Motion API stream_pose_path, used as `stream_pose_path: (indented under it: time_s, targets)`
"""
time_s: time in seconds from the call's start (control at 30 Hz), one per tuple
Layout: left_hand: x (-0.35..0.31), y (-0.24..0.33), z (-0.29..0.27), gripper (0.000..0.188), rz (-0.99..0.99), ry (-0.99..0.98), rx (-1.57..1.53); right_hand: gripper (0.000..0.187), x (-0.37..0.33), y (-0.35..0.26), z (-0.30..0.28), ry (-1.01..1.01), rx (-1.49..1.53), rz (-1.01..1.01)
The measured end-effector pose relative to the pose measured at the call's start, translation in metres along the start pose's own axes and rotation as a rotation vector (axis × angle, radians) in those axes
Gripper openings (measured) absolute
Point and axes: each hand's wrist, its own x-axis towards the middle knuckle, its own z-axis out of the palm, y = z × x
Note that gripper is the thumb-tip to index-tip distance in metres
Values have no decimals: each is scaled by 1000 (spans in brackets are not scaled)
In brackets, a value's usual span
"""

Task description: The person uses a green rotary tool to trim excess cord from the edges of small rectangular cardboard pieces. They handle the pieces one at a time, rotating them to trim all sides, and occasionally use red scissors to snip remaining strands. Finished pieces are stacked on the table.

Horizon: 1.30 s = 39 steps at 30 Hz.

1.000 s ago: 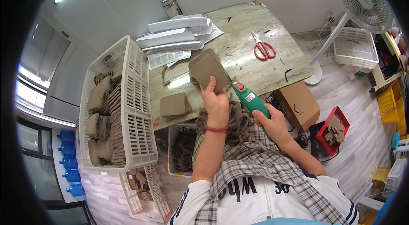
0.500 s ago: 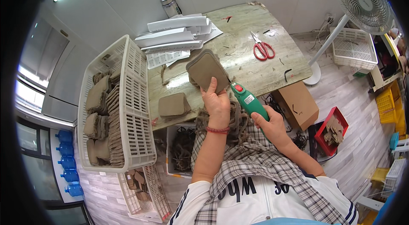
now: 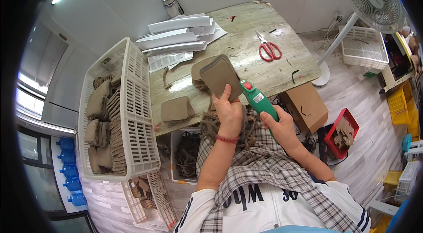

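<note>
My left hand (image 3: pixel 230 111) grips a brown, round-cornered pad (image 3: pixel 220 76) by its lower end, thumb lying on its face. Behind it, partly covered, a stack of similar pads (image 3: pixel 198 73) lies on the table. My right hand (image 3: pixel 281 128) is wrapped round a green handheld power tool (image 3: pixel 261 102) with a red switch. The tool's tip is at the pad's right edge; whether they touch I cannot tell. Left of my left hand, another pad stack (image 3: pixel 175 108) rests near the table's front edge. Brown trimmed strips (image 3: pixel 210 128) hang over my lap.
Red-handled scissors (image 3: pixel 268 50) and papers (image 3: pixel 176 37) lie on the table (image 3: pixel 246 26). A tall white crate (image 3: pixel 140 114) of pads stands at its left. A bin of dark scraps (image 3: pixel 187 156), cardboard box (image 3: pixel 308 107), red tray (image 3: pixel 331 140) and fan (image 3: pixel 374 0) are around it.
My left hand has moved slightly right with one pad, which now sits apart from the stack behind it. The tool stays beside the pad's right edge. The view has shifted slightly.
</note>
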Motion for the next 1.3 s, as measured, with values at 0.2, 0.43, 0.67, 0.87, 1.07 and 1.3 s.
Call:
stream_pose_path:
  time_s: [0.2,0.43,0.67,0.87,1.07,1.3]
  targets:
    - [-12,-6,0,43,-51,-37,41,30,5,1,-3,34,44,-12]
    - [-24,-12,-6,42,-115,-63,86,31,9,-8,-9,56,48,-12]
    - [-28,5,-15,44,-160,-52,236,33,13,-4,-26,-13,36,5]
    - [-13,42,-30,39,-160,-216,449,35,12,10,-50,-104,-49,-15]
    - [-6,72,-24,41,-243,-270,624,37,8,14,-62,-167,-150,5]
    - [-1,90,-24,41,-289,-338,739,40,5,5,-66,-206,-322,-9]
